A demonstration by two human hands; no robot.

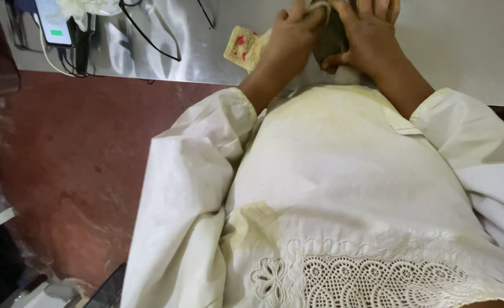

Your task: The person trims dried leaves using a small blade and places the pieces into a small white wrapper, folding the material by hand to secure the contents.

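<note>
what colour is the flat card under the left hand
Pale yellow with red marks, seen in the head view: the card by the left hand.

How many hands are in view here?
2. The left hand and the right hand press together on a dark object at the steel table's edge.

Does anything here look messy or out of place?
Only small things. The white garment has yellowish stains on its front. Black cables sprawl loosely over the metal table, beside a phone. Both hands, left hand and right hand, press a dark object.
</note>
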